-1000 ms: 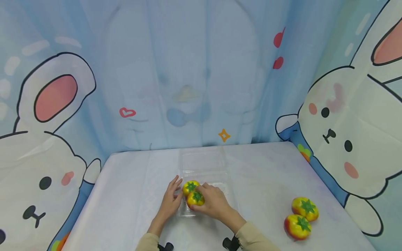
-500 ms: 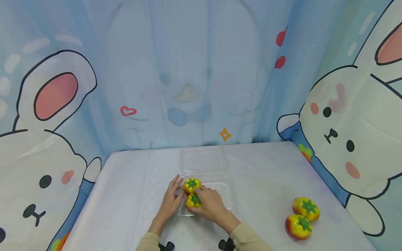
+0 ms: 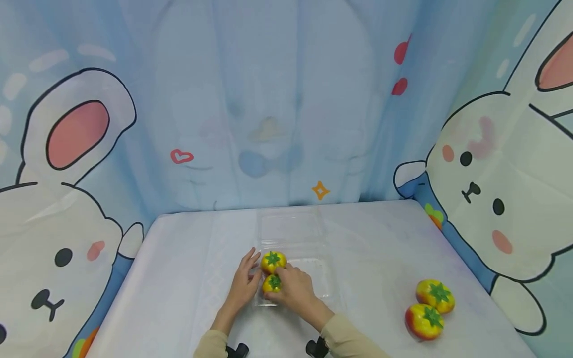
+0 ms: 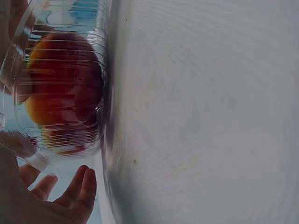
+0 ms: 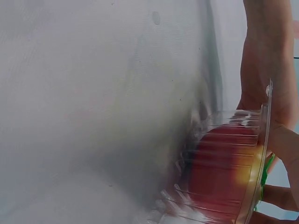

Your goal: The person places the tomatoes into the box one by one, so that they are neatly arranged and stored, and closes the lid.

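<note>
A clear plastic clamshell box [image 3: 315, 273] stands on the white table with its lid folded back. Two yellow-red toy persimmons with green star-shaped caps are at its left side, the far persimmon [image 3: 273, 260] behind the near persimmon [image 3: 270, 284]. My right hand [image 3: 296, 288] grips the near one between thumb and fingers; in the right wrist view that persimmon [image 5: 217, 168] shows through the ribbed wall. Alongside the box's left edge, my left hand [image 3: 243, 284] has its fingers extended, also visible beyond the wall in the left wrist view. Its thumb lies near the rim.
Two more toy persimmons, a farther persimmon [image 3: 435, 296] and a nearer persimmon [image 3: 424, 322], lie close together on the right of the table [image 3: 371, 248]. The open lid [image 3: 288, 226] reaches toward the far edge. Behind hangs a blue curtain [image 3: 268, 99] with rabbit prints.
My right hand has shifted slightly left with the near persimmon, which now sits almost straight in front of the far one. My left hand stays at the box's left edge.
</note>
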The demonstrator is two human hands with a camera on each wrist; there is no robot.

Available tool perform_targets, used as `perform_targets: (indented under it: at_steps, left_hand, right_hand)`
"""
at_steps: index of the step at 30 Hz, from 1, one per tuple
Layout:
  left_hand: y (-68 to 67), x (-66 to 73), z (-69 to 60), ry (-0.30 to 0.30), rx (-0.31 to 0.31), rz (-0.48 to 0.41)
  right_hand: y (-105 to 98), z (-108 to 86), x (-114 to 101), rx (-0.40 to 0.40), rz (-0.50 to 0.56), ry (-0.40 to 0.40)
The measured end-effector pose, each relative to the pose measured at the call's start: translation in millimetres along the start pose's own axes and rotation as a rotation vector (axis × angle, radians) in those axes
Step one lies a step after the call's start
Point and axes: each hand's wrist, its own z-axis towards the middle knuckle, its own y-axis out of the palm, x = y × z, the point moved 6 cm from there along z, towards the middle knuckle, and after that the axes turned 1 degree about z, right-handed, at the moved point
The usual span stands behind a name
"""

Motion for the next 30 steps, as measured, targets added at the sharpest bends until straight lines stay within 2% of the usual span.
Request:
perform_targets:
  at_steps: [8,15,24,30]
  left_hand:
    - [0.0,-0.5,-1.9,-0.005,0.001,-0.007]
    - [0.4,-0.1,-2.3,-0.011,0.007,0.002]
    - [0.7,0.0,-2.6,-0.013,-0.001,0.000]
    - [0.8,-0.5,-3.4,-0.018,0.000,-0.003]
  right_hand:
    - [-13,0.0,2,-0.048,-0.014,0.023]
    - [-43,-5.1,15,0.027,0.006,0.000]
    - [-95,-25.1,56,0.090,0.014,-0.008]
    - [-131,-47.1,97,0.122,-0.006,0.055]
